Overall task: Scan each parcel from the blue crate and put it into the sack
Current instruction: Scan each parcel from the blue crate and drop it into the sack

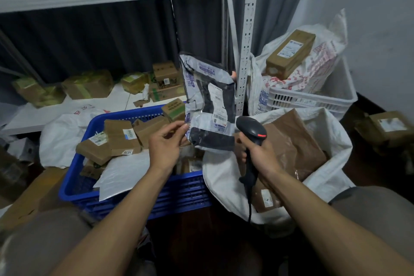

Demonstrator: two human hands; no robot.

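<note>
Centrally, above the box-filled blue crate [179, 196] and parcel-holding sack [224, 188], a mailer [208, 101] is pinched by the left hand [164, 145], a scanner [251, 129] gripped by the right hand [261, 154].

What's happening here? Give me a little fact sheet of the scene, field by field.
parcel in hand: grey plastic mailer, held upright, label side toward the person
left hand: pinches the mailer's lower left edge
right hand: grips the scanner, which points toward the mailer
blue crate: holds cardboard parcels
sack: open, with brown parcels inside
</note>
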